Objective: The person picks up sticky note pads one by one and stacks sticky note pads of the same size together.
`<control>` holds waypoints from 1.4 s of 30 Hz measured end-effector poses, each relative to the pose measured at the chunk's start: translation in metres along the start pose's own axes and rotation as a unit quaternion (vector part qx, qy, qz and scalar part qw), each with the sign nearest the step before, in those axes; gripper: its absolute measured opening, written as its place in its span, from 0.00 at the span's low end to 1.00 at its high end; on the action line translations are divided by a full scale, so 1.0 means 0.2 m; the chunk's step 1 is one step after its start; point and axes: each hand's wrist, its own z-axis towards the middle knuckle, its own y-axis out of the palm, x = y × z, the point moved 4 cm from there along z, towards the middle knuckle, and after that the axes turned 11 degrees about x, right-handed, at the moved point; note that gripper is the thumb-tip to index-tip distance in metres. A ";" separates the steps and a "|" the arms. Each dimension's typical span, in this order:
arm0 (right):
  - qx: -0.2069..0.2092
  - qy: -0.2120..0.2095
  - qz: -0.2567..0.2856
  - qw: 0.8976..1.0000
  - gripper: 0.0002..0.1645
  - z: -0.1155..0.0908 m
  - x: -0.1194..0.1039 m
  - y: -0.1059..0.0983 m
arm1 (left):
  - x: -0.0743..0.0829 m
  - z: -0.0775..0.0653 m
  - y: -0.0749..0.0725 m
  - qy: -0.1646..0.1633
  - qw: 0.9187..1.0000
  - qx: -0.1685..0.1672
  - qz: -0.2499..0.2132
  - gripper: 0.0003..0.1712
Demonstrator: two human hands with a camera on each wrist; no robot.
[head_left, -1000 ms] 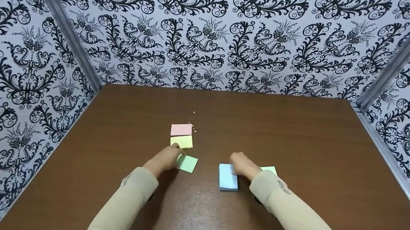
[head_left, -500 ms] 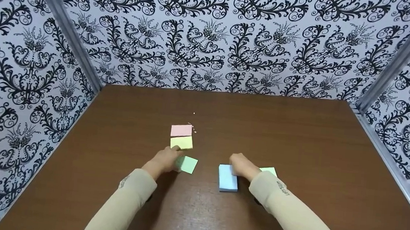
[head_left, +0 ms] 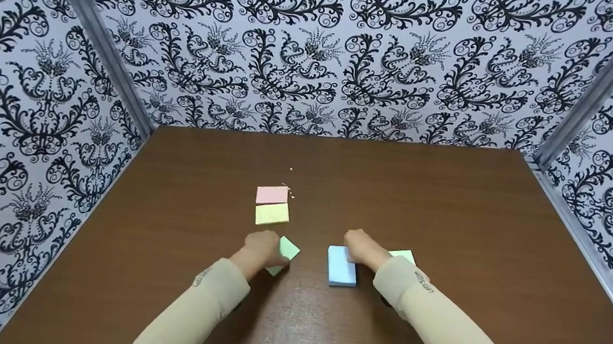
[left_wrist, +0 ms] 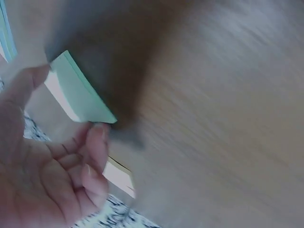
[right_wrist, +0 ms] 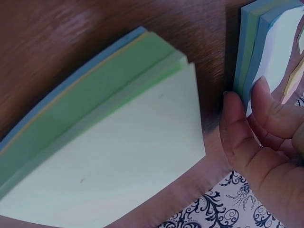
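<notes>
A small light-green sticky note pad is pinched by my left hand, thumb at one edge and fingers at the other. In the left wrist view the green pad is tilted, with a dark shadow beside it. My right hand holds the near corner of a blue-topped stack of sticky note pads right of centre. The right wrist view shows its thumb against the blue stack, which has blue and green layers. Partly behind the right forearm lies a pale green-topped stack.
A pink pad and a yellow pad lie end to end beyond my left hand. Tiny white scraps are scattered beside them. Patterned walls enclose the brown table at the back and sides.
My left hand has moved nearer and slightly right, away from the yellow pad, and the green pad has turned with it. The right hand and blue stack have stayed put.
</notes>
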 end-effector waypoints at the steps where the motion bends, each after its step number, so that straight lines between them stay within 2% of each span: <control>1: 0.001 0.000 0.002 1.000 0.20 0.00 0.00 0.00 | 0.01 0.00 0.00 -0.006 1.000 -0.003 0.006 0.23; 4: 0.007 -0.006 0.003 1.000 0.21 -0.01 0.00 0.00 | 0.04 -0.02 -0.01 -0.027 1.000 -0.006 0.010 0.23; 8: 0.008 -0.010 0.010 1.000 0.21 -0.01 -0.01 -0.01 | 0.03 -0.03 -0.01 -0.062 0.998 -0.002 -0.017 0.24; 15: 0.004 0.002 0.017 1.000 0.23 -0.02 -0.01 -0.02 | 0.06 -0.05 0.01 -0.076 0.996 -0.001 -0.044 0.42; 18: 0.008 -0.008 0.011 1.000 0.24 -0.02 -0.02 -0.03 | 0.08 -0.05 0.02 -0.093 0.994 0.002 -0.051 0.46; 23: 0.010 -0.010 0.007 1.000 0.22 -0.02 -0.02 -0.03 | 0.10 -0.05 0.03 -0.106 0.993 -0.008 -0.061 0.46; 30: 0.007 -0.008 0.014 1.000 0.20 -0.02 -0.02 -0.02 | 0.06 -0.06 0.01 -0.063 0.996 -0.014 -0.066 0.49; 32: 0.005 -0.002 0.015 1.000 0.22 -0.02 -0.02 -0.02 | 0.05 -0.06 0.01 -0.061 0.995 -0.018 -0.079 0.48; 38: 0.003 0.009 0.011 1.000 0.22 -0.02 -0.01 -0.03 | 0.05 -0.05 0.01 -0.119 0.984 -0.014 -0.133 0.39; 40: 0.002 0.006 0.012 1.000 0.21 -0.02 -0.02 -0.02 | 0.06 -0.05 0.02 -0.135 0.982 -0.015 -0.128 0.37; 42: 0.002 0.005 0.014 1.000 0.20 -0.02 -0.02 -0.02 | 0.08 -0.04 0.02 -0.143 0.984 -0.023 -0.103 0.36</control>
